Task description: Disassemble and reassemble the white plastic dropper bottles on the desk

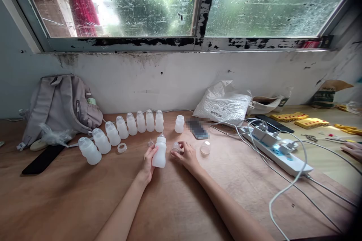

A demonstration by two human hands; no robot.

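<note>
My left hand (148, 162) is closed around a frosted white baby bottle (160, 158), held upright with a nipple on its top. To its right, my right hand (186, 156) has its fingers round a small clear bottle cap (175, 147) at the table surface. Another clear cap (205, 148) lies to the right of that hand. Behind my left hand is a small clear nipple (150, 142), and a white collar ring (121, 148) lies farther left. A baby bottle without a nipple (179, 125) stands behind my right hand.
Several frosted bottles (112, 134) form a curved row on the left, before a grey backpack (62, 105). A phone (198, 129) lies near a silver plastic bag (222, 102). A power strip (278, 152) with trailing cables occupies the right. Another person's hand (353, 150) shows at the right edge.
</note>
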